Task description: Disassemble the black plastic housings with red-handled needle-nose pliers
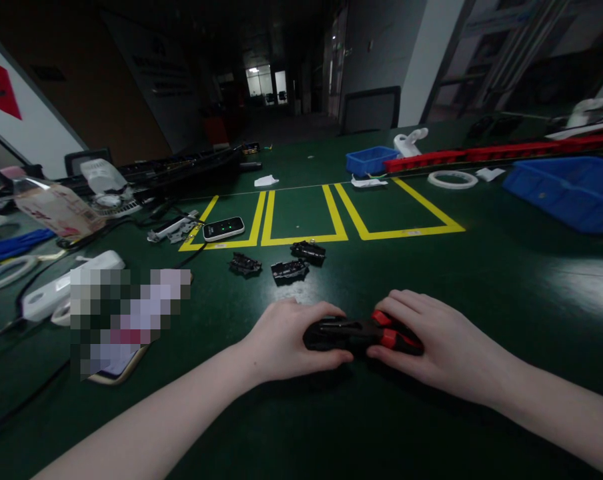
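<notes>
Near the front middle of the table, my left hand (289, 340) is closed around a black part (334, 332), thumb below and fingers above. My right hand (429, 343) grips pliers (391, 339) with red and black handles. The pliers' front end meets the black part in the dark gap between my hands, so I cannot tell whether the jaws bite on it. Beyond my hands lie three small black plastic pieces: one at left (245, 264), one in the middle (289, 271) and one farther back (308, 251).
Yellow tape outlines (304, 238) mark the green table. A white-edged device (224, 229) lies on the left outline. At left are a phone (146, 320), a power strip (74, 283) and a bottle (56, 203). Blue bins (566, 193) and a tape roll (452, 179) stand right.
</notes>
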Demonstrator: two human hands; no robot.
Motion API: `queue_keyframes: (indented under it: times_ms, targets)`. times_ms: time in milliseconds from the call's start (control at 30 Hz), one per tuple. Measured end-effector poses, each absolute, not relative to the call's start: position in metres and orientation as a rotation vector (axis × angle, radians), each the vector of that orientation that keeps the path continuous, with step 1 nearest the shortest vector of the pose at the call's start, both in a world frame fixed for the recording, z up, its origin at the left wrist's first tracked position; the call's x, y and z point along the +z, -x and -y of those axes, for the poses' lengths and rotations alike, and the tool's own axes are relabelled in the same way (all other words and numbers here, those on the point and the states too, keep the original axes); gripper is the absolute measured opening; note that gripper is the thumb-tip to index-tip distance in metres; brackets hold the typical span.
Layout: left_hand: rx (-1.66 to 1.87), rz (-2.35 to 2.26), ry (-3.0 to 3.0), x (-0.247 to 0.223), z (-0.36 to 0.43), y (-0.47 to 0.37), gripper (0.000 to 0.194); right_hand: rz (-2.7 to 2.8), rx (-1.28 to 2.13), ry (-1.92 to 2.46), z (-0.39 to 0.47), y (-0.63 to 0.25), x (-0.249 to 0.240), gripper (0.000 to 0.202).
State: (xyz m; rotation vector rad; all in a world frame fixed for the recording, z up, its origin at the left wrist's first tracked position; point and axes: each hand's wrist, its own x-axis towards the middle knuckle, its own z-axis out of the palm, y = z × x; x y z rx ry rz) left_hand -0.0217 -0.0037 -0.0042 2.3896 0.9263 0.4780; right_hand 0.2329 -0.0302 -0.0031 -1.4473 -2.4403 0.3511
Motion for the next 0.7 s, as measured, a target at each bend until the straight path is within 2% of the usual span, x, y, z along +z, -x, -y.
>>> queue_keyframes:
  times_ms: [167,700]
  targets:
    - [0.469,-0.938,-2.277,0.0,0.004,0.022,0.04,2.434,0.324,1.417,0.034,-0.232,-0.006,0.037]
    - [0.475,-0.945,-2.184,0.003,0.003,0.022,0.039,2.411,0.162,1.305,0.031,-0.236,-0.007,0.035]
